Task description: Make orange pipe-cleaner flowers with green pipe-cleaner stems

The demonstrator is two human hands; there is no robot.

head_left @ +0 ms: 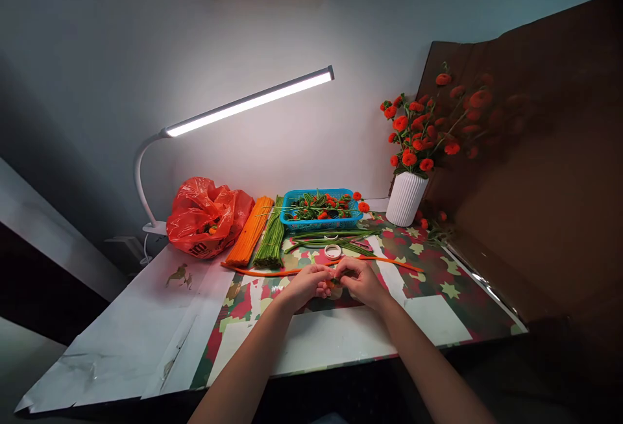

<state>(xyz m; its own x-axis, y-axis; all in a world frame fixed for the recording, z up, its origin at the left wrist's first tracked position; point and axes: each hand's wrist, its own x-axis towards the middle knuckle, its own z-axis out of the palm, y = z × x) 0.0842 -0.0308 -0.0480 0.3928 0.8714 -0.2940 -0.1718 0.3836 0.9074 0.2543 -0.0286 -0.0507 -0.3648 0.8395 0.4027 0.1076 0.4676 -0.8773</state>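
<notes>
Over the front middle of the table, my left hand (pixel 311 283) and my right hand (pixel 359 280) meet at the fingertips. Both are closed around a small orange and green piece (pixel 331 283), mostly covered by the fingers. Just behind the hands lies a white tape roll (pixel 333 252). A long orange fuzzy stem (pixel 396 262) stretches across the table at the hands. Loose green stems (pixel 316 241) rest behind the roll, in front of a blue basket (pixel 321 223) of small red flowers and green leaves.
Bundles of orange stems (pixel 250 232) and green stems (pixel 270 239) lie left of the basket, beside a red plastic bag (pixel 209 216). A lit lamp (pixel 248 102) reaches overhead. At the back right, a white vase (pixel 407 199) holds red flowers near a brown board (pixel 535 171).
</notes>
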